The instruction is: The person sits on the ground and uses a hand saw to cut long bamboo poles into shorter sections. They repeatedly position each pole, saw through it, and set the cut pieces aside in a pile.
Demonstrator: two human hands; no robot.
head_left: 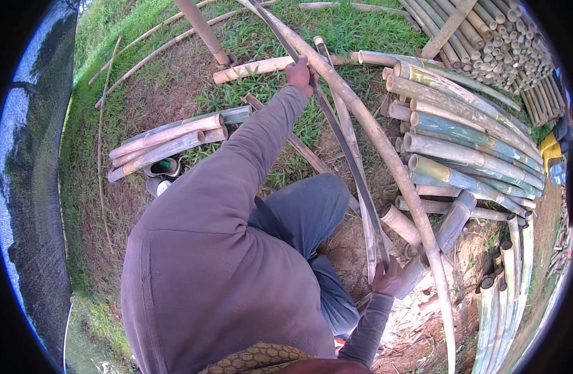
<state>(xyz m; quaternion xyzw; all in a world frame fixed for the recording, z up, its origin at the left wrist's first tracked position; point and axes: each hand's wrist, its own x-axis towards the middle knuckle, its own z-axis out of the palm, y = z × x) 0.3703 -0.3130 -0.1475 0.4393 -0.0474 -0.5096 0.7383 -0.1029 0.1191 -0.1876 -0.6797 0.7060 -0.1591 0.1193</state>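
Note:
A long, thin dark strip, seemingly split bamboo (pixel 344 144), runs from the far edge down toward my right side. My left hand (pixel 301 75), arm stretched far forward, has its fingers closed around the strip. Close to my right knee, my right hand (pixel 387 278) grips the strip's near end. Right beside the strip, a long, slightly bent bamboo pole (pixel 395 168) crosses the view. A paler split bamboo length (pixel 355 146) passes beneath the strip.
Cut bamboo poles (pixel 467 146) are stacked on the right, with thinner ones (pixel 505 53) behind. Several short pieces (pixel 168 144) lie left on the grass. An upright post (pixel 202 31) stands ahead. A thick bamboo section (pixel 445 227) slants near my right hand. Dark netting (pixel 34 187) hangs far left.

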